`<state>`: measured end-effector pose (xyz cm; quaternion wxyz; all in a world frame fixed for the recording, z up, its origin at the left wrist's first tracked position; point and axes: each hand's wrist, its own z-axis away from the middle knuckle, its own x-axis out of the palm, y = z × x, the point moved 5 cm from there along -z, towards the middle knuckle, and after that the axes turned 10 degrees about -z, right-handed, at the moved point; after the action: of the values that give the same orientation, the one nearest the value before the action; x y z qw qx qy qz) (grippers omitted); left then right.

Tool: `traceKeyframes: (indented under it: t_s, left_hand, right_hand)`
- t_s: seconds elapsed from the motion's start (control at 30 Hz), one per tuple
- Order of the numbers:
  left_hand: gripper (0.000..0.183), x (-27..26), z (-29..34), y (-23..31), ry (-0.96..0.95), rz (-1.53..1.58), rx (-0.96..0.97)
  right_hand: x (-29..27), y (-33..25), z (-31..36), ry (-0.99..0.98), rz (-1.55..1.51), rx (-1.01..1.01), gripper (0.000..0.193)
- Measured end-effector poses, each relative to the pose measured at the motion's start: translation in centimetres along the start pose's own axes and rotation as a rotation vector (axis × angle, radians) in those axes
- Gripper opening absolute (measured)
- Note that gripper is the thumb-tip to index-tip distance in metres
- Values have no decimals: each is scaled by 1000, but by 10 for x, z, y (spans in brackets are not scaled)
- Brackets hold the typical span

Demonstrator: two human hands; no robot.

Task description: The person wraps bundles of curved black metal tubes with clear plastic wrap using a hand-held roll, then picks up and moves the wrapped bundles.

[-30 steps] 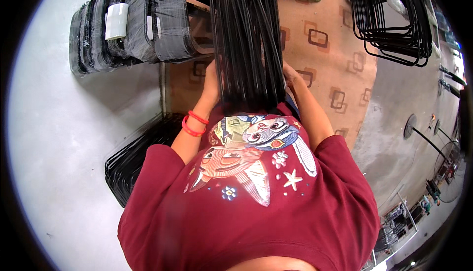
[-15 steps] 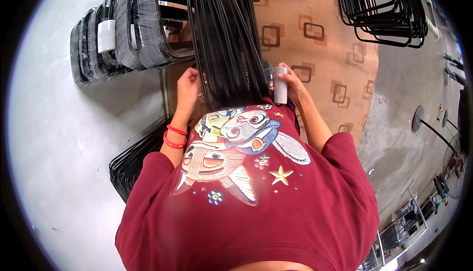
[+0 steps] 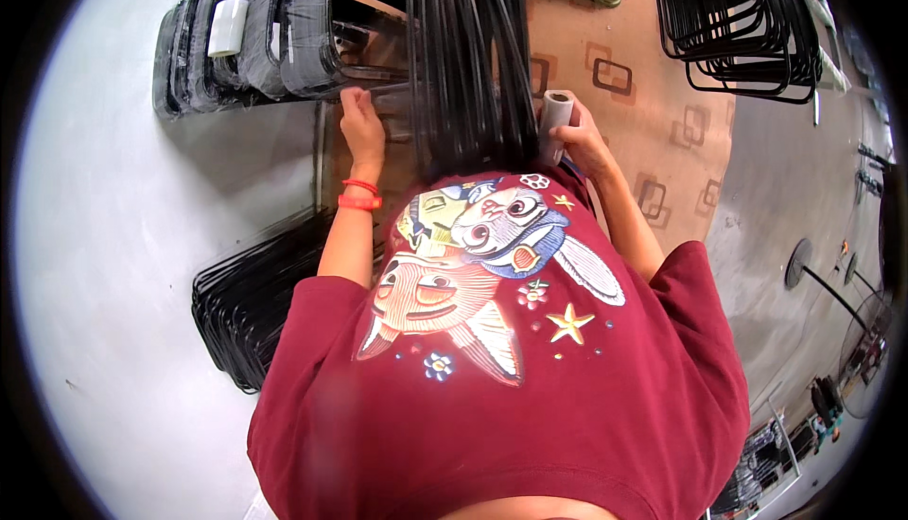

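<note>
A bundle of black metal tube frames (image 3: pixel 470 66) stands on edge in front of me, close against my shirt. To its right, my right hand (image 3: pixel 586 141) is closed around a roll of clear stretch film (image 3: pixel 556 127), held nearly upright with its core end up. My left hand (image 3: pixel 362 132) is raised on the bundle's left side, its fingers pressed together. A sheer strip of film (image 3: pixel 395 111) seems to run from these fingers toward the frames; its edge is hard to make out.
Film-wrapped black frames (image 3: pixel 284 37) stand at the far left, with a white roll (image 3: pixel 227 28) on them. More black frames lie low at left (image 3: pixel 251 307) and stand at far right (image 3: pixel 738 23). A patterned brown covering (image 3: pixel 686 127) lies beneath. A fan (image 3: pixel 865 345) is at right.
My left hand has moved up and away from the bundle's left side. The film roll in my right hand has risen and tilted. The view has shifted slightly.
</note>
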<state>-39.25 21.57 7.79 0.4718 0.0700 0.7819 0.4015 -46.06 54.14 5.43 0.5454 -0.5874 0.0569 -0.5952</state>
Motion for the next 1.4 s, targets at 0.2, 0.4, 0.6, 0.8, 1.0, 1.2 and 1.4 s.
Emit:
traceKeyframes:
  t_s: [0.2, 0.4, 0.6, 0.8, 1.0, 1.2, 1.4]
  left_hand:
    - [14, -17, 100, 2, -304, 186, 416]
    - [16, 7, 107, 55, -718, 347, 266]
    - [24, 26, 104, 65, -630, 412, 175]
    - [24, 60, 64, 100, -491, 396, 135]
    - [14, 103, 33, 123, -394, 486, 157]
    - [16, 114, 20, 120, -655, 517, 92]
    - [35, 95, 21, 112, -915, 702, 208]
  right_hand:
    - [-15, 20, 22, 233, 78, -54, 35]
    - [-2, 21, 55, 307, -170, -82, 38]
    - [6, 7, 27, 238, 303, -132, 45]
    - [10, -9, 1, 189, 440, -202, 40]
    - [36, -14, -10, 192, 454, -384, 37]
    - [53, -22, -15, 162, 400, -372, 37]
    - [53, -16, -19, 121, 285, -359, 35]
